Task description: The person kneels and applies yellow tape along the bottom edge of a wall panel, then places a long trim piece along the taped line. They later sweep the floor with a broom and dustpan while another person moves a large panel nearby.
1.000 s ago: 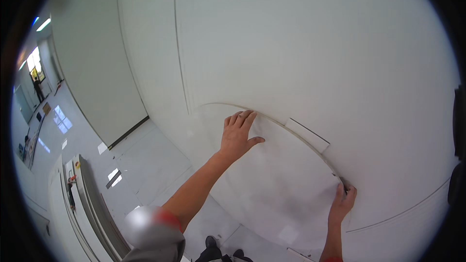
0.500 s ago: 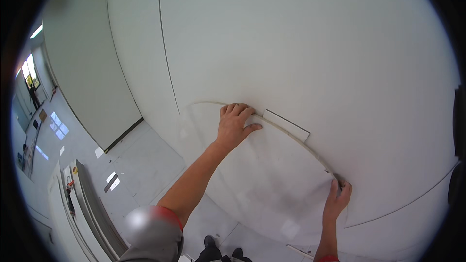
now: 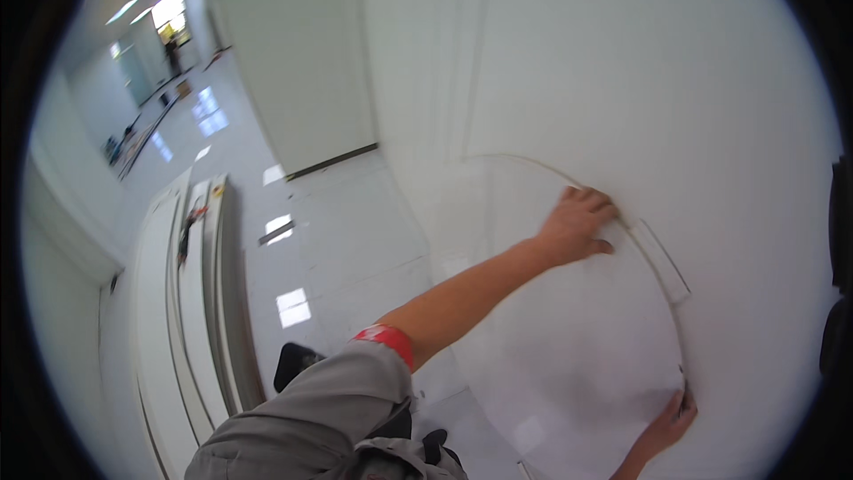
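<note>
A white panel (image 3: 560, 329) stands low against the white wall (image 3: 711, 107), its thin upper edge looking bowed in this view. My left hand (image 3: 579, 224) is closed over that edge, fingers behind it and thumb on the near face. Farther right and lower, my right hand (image 3: 671, 424) grips the same edge close to the panel's corner; its fingertips are partly hidden. Just past the edge, between the two hands, a narrow rectangular outline (image 3: 665, 258) shows on the wall.
On the left lies a stack of long white boards (image 3: 155, 302) with a dark and red tool (image 3: 188, 229) on top. A short dark strip (image 3: 276, 233) lies on the glossy tiled floor (image 3: 329, 249). A tall pale panel (image 3: 293, 53) stands beyond. Far off is a person (image 3: 172, 55).
My view has swung left, so the panel and both hands appear farther right and more of the boards and room shows. Both hands still hold the panel's edge.
</note>
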A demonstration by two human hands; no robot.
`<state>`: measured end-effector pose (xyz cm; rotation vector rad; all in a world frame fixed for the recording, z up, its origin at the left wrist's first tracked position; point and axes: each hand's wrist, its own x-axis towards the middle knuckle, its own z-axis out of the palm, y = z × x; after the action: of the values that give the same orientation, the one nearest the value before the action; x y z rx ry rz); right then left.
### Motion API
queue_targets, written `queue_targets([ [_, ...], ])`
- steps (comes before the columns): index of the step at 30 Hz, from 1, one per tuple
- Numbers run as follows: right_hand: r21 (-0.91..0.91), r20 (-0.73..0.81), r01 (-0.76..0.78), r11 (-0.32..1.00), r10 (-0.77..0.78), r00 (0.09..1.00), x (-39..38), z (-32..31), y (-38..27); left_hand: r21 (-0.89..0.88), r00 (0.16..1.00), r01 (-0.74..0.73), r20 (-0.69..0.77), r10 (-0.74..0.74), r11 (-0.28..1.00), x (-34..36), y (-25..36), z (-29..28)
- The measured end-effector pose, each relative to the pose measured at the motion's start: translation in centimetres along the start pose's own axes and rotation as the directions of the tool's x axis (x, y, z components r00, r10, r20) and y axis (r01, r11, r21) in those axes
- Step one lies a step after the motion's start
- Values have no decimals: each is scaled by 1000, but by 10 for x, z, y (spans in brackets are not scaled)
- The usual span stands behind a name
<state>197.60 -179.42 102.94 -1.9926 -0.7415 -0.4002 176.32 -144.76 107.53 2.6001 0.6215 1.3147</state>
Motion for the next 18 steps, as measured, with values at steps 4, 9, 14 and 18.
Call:
queue_targets([
  [4, -130, 28, 169, 977, -166, 986, -5, -8, 1, 26, 995, 3, -96, -1, 1000, -43, -1, -22],
  [9, -272, -21, 308, 912, -326, 945, -8, -7, 21, -53, 943, 319, 118, -311, 946, -205, -35, -83],
  [14, -19, -125, 244, 969, -245, 961, -61, 83, -94, 162, 390, 895, 170, -905, 416, -511, -115, -163],
  [18, -190, 77, 464, 865, -458, 885, -139, 190, -186, 487, -127, 873, 175, -976, -26, -721, -109, -280],
])
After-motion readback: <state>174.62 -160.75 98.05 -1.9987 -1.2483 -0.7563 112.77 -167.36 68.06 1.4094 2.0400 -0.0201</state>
